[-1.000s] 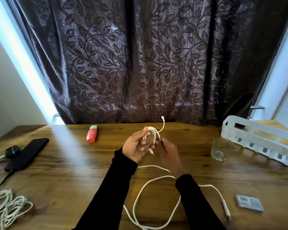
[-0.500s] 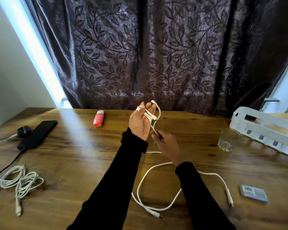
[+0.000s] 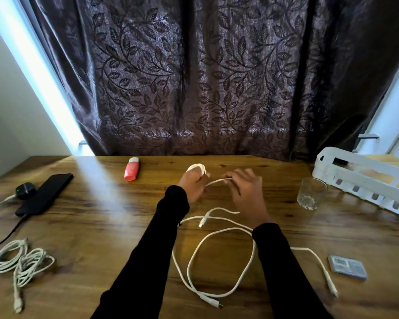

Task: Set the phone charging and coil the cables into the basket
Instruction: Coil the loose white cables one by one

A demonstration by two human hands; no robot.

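My left hand (image 3: 192, 185) holds a thin white cable (image 3: 199, 169) wound in loops round its fingers, just above the wooden table. My right hand (image 3: 245, 189) pinches the free strand of that cable and holds it out to the right. Its tail droops to the table in front of my wrists. A thicker white cable (image 3: 219, 261) lies in a loose loop between my forearms. The black phone (image 3: 45, 194) lies at the far left with a dark cable at its near end. The white basket (image 3: 364, 183) stands at the far right.
A tangled bundle of white cables (image 3: 19, 263) lies at the near left. A black charger puck (image 3: 24, 191) sits beside the phone. A red-and-white small case (image 3: 132, 172) lies near the curtain, a glass tumbler (image 3: 311, 196) stands by the basket, a grey card (image 3: 347, 268) at near right.
My left hand has come down from its raised, palm-up pose to just above the table. My right hand has moved right, drawing the strand out sideways. The view has tilted.
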